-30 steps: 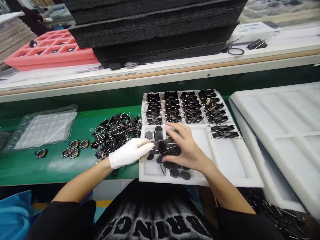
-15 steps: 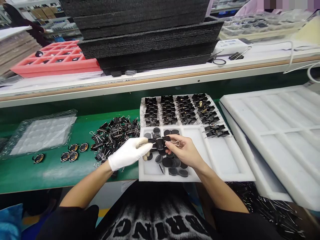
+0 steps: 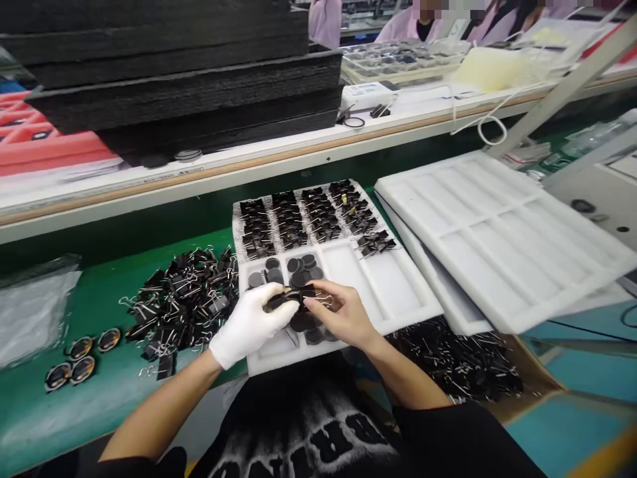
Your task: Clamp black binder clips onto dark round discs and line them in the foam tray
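Observation:
My left hand (image 3: 253,322), in a white glove with the thumb and forefinger tips bare or worn, pinches a dark round part (image 3: 284,300). My bare right hand (image 3: 346,315) is closed on a black binder clip (image 3: 309,292) with silver wire handles, pressed up against that part. Both hands are over a white foam tray (image 3: 398,312). Dark grey discs (image 3: 303,269) lie in its near compartments around my fingers. Rows of clipped black parts (image 3: 288,219) fill the tray's far half. My fingers partly hide the held part and clip.
A heap of binder clips (image 3: 186,295) lies left on the green table, beside several round parts (image 3: 82,358). White foam trays (image 3: 507,232) are stacked at right, above a box of clips (image 3: 458,362). Black foam trays (image 3: 199,86) stand on the shelf; people sit beyond.
My view has swung right, so the bench things shift left. Both hands stay together on the held part, which has tilted and is now more covered by my fingers.

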Action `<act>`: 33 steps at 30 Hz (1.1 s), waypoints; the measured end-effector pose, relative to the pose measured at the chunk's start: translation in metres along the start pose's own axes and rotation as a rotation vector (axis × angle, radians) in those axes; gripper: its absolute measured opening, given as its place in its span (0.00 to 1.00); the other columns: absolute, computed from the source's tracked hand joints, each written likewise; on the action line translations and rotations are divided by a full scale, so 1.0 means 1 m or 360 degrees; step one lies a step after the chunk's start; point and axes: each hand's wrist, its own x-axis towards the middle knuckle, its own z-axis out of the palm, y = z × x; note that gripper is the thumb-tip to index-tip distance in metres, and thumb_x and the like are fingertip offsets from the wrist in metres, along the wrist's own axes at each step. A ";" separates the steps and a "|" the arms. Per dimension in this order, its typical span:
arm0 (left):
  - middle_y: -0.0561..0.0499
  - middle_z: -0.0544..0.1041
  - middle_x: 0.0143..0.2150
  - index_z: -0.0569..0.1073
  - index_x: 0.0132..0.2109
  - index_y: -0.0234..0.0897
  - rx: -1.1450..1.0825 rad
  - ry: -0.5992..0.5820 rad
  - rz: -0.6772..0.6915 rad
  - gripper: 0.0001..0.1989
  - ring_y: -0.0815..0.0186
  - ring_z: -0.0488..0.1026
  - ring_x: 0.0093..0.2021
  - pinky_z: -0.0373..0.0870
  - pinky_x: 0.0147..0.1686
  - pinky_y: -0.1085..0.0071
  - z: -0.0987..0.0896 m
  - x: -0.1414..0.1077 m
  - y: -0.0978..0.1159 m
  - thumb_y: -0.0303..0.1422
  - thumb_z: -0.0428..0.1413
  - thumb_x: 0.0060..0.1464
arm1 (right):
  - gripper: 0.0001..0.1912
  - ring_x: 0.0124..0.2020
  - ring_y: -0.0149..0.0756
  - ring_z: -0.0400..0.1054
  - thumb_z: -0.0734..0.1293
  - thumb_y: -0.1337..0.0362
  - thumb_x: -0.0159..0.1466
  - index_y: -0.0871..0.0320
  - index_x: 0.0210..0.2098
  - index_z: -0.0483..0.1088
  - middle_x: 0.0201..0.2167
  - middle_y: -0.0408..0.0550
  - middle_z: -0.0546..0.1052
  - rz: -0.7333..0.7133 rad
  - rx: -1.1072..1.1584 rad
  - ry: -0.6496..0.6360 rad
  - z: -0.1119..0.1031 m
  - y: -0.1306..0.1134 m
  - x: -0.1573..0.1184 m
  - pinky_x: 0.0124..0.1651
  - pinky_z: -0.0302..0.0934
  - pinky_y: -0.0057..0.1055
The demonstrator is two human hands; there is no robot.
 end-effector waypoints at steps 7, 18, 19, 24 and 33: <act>0.44 0.76 0.59 0.68 0.66 0.41 0.0514 -0.0195 0.0436 0.23 0.56 0.74 0.57 0.71 0.59 0.58 0.010 0.002 -0.005 0.42 0.53 0.67 | 0.08 0.45 0.44 0.74 0.72 0.60 0.68 0.52 0.47 0.79 0.42 0.48 0.82 -0.0364 -0.0876 -0.0339 -0.106 -0.010 0.003 0.53 0.67 0.47; 0.48 0.75 0.62 0.72 0.62 0.46 0.0577 -0.0099 0.0301 0.18 0.58 0.74 0.61 0.74 0.61 0.61 -0.009 -0.038 -0.028 0.40 0.51 0.69 | 0.15 0.51 0.55 0.66 0.68 0.50 0.69 0.50 0.45 0.82 0.49 0.56 0.70 -0.0394 -0.1776 0.0337 -0.248 0.079 0.018 0.54 0.63 0.58; 0.49 0.75 0.63 0.72 0.62 0.47 0.0575 -0.0092 0.0277 0.18 0.58 0.74 0.61 0.74 0.60 0.61 -0.011 -0.041 -0.030 0.39 0.50 0.69 | 0.15 0.51 0.54 0.66 0.67 0.50 0.69 0.50 0.45 0.82 0.49 0.56 0.70 -0.0418 -0.1788 0.0314 -0.248 0.082 0.020 0.54 0.63 0.58; 0.50 0.74 0.64 0.72 0.63 0.50 0.0547 -0.0031 0.0126 0.18 0.58 0.73 0.63 0.74 0.61 0.61 -0.021 -0.064 -0.045 0.39 0.50 0.69 | 0.16 0.50 0.49 0.70 0.65 0.52 0.72 0.54 0.45 0.82 0.47 0.57 0.73 -0.0584 -0.1972 0.0247 -0.249 0.086 0.027 0.55 0.63 0.48; 0.43 0.73 0.61 0.68 0.64 0.44 0.0762 0.1149 -0.0012 0.21 0.53 0.71 0.63 0.69 0.64 0.53 -0.063 -0.141 -0.110 0.34 0.51 0.66 | 0.11 0.47 0.58 0.73 0.71 0.59 0.67 0.52 0.49 0.74 0.43 0.62 0.77 -0.0881 -0.2042 0.0328 -0.173 0.048 0.008 0.49 0.63 0.53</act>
